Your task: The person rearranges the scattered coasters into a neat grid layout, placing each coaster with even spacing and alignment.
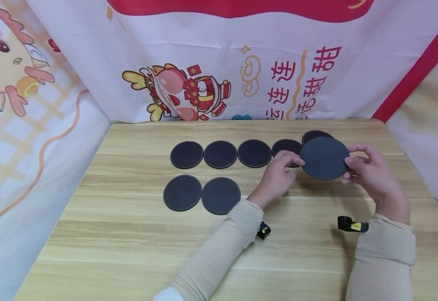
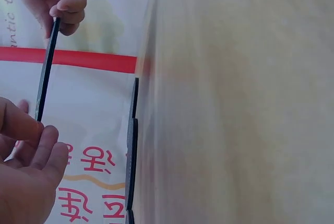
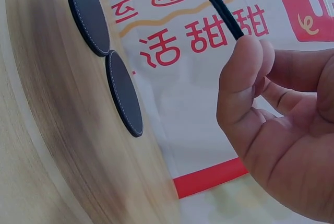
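Observation:
A round black coaster [image 1: 325,158] with a stitched rim is held up above the table between both hands. My left hand [image 1: 279,173] pinches its left edge with thumb and fingertips. On the opposite edge, my right hand [image 1: 373,175] grips it between thumb and fingers. Seen edge-on in the left wrist view, the held coaster [image 2: 48,70] spans from one hand to the other. Behind it on the table lies another coaster [image 1: 314,136], partly hidden. The coaster [image 1: 286,146] beside that one is partly covered by my left fingers.
Several like coasters [image 1: 220,154] lie flat in a back row, edges close together. Two more coasters [image 1: 182,192] lie side by side nearer the front, left of my left forearm. The wooden table [image 1: 128,251] ends at a printed cloth backdrop [image 1: 211,46].

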### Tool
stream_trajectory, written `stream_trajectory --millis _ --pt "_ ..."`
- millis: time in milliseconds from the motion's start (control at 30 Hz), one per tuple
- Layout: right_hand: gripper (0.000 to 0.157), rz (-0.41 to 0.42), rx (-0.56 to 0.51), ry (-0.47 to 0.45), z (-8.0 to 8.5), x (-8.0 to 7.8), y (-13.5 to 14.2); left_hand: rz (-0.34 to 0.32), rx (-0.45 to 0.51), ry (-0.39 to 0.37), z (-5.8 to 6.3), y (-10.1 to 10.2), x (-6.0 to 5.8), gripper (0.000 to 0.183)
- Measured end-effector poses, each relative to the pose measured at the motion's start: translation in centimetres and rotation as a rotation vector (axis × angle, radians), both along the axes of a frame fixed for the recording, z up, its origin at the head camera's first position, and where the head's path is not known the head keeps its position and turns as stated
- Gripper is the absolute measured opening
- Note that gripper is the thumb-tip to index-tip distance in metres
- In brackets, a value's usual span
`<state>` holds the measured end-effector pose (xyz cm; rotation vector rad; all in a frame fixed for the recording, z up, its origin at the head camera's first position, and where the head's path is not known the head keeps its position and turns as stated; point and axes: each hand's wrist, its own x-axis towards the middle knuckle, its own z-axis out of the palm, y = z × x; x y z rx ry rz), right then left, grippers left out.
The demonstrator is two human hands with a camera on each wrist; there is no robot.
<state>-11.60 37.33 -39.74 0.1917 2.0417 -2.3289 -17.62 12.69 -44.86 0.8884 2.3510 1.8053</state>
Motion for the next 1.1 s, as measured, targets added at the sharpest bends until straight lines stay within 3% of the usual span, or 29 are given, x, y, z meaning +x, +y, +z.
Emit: stream_trajectory --millis 200,467,633,1100 --pt "0.02 0.006 0.0 0.011 0.3 0.0 -0.3 0.002 0.055 -0.024 0.5 -0.5 -0.1 0.045" --pt "0.021 0.018 -0.019 0.029 0.6 -0.1 -0.5 0.043 -0.048 0.128 1.2 -0.7 0.3 0.042" --pt "0.022 0.026 -0.053 0.051 0.6 -0.1 -0.5 0.017 -0.019 0.15 1.3 -0.9 0.2 0.04" --pt "0.026 0.103 -0.409 0.233 0.7 -0.1 -1.3 -0.047 0.171 0.265 1.5 -2.0 -0.4 0.039"
